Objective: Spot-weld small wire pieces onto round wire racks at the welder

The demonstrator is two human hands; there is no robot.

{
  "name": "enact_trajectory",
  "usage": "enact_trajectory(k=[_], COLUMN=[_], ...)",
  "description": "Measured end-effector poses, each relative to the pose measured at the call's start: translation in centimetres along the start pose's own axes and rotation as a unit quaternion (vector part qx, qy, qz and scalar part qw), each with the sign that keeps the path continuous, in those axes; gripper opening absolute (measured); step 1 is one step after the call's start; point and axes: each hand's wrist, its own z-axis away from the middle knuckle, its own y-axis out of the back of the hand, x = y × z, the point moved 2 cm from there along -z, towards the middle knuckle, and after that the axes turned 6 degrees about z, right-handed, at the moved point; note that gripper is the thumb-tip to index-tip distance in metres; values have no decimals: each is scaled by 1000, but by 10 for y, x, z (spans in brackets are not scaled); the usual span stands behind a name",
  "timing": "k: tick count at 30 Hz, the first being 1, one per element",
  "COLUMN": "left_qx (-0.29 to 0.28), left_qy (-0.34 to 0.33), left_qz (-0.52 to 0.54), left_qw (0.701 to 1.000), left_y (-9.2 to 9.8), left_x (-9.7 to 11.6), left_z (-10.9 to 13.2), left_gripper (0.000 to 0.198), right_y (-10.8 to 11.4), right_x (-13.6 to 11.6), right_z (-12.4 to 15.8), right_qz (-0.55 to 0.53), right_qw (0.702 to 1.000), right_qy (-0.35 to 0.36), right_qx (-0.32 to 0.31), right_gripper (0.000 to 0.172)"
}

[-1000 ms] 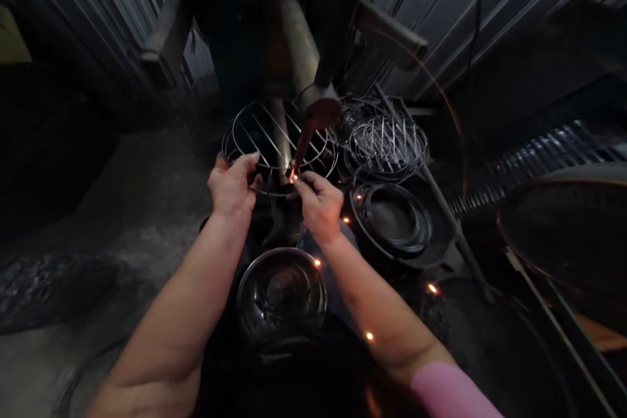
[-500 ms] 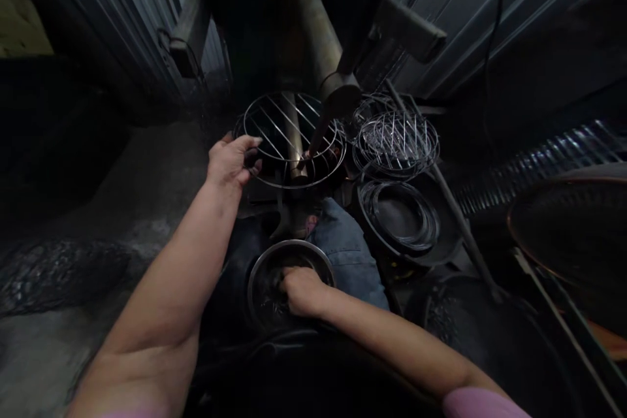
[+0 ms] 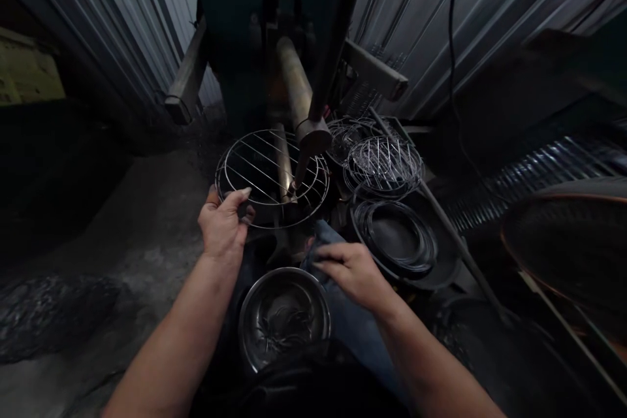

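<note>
My left hand (image 3: 226, 219) pinches the near left rim of a round wire rack (image 3: 257, 166), made of two rings with parallel bars across. The rack surrounds the lower bar of a machine, whose thick upper metal cylinder (image 3: 298, 88) points toward me. My right hand (image 3: 350, 271) is above my lap with thumb and fingers closed together; whatever is between them is too small to make out. Just left of it, a steel bowl (image 3: 249, 323) rests in my lap, holding several short curved metal pieces (image 3: 287, 326).
To the right lie a stack of finished-looking wire racks (image 3: 385, 163) and a coil of wire (image 3: 401, 235) in a dark pan. A long rod (image 3: 450, 228) slants beside them. Corrugated metal sheets (image 3: 416, 6) stand behind. A dark round tray (image 3: 568, 241) is at far right.
My right hand has come up out of the bowl and moved right and forward, fingers closed. My left hand still holds the rack. The whole view has shifted slightly.
</note>
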Motion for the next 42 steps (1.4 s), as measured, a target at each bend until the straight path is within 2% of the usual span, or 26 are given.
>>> enact_trajectory(k=[2, 4, 6, 9, 12, 14, 16, 18, 21, 24, 27, 29, 32, 34, 36, 38, 40, 42], left_qx=[-6, -6, -2, -3, -11, -14, -12, -10, -13, -8, -3, -3, -11, -10, -7, -12, -21, -24], left_qy=[7, 13, 21, 28, 23, 17, 11, 7, 2, 5, 10, 8, 5, 5, 2, -5, -10, -10], left_qz=[-6, -7, -5, -5, -4, -3, -3, -3, -5, 2, 12, 13, 13, 18, 25, 30, 32, 32], left_qw=[1000, 1000, 1000, 1000, 1000, 1000, 1000, 1000, 1000, 1000, 1000, 1000, 1000, 1000, 1000, 999, 999, 999], left_y=[3, 4, 3, 0, -3, -4, -3, -2, -1, -2, -5, -8, -10, -10, -9, -9, -9, -9], left_x=[1, 1, 0, -1, -2, -2, -2, -2, -1, -1, -3, -3, -2, -2, -1, -1, -2, -3], left_z=[0, 1, 2, 5, 8, 10, 12, 12, 12, 11, 11, 13, 17, 18, 16, 12, 8, 5], left_gripper=[39, 37, 37, 36, 36, 36, 37, 37, 37, 40, 43, 43, 42, 42, 41, 41, 43, 44], right_y=[5, 12, 17, 21, 20, 16, 9, 4, 5, 15, 25, 26, 15, 2, -12, -24, -34, -41], right_x=[27, 52, 65, 62, 49, 43, 43, 48, 56, 51, 19, -11, -46, -54, -50, -37, -22, -11], right_z=[22, 45, 64, 79, 84, 85, 85, 85, 82, 67, 32, 3, -38, -57, -66, -68, -68, -67], right_qz=[26, 115, 210, 321, 403, 435, 450, 447, 423, 393, 341, 326, 343, 318, 235, 87, -67, -164], right_qw=[996, 983, 962, 927, 897, 885, 876, 870, 878, 902, 937, 944, 939, 945, 961, 974, 970, 957], right_qy=[-77, -139, -170, -175, -161, -142, -132, -137, -144, -103, -15, 32, 13, -1, 10, 20, 8, -15], right_qx=[-39, -26, -38, -89, -87, -86, -116, -155, -172, -145, -76, -31, 31, 78, 144, 207, 234, 237], right_gripper=[20, 19, 20, 25, 33, 32, 25, 25, 26, 24, 29, 28, 24, 24, 26, 25, 21, 23])
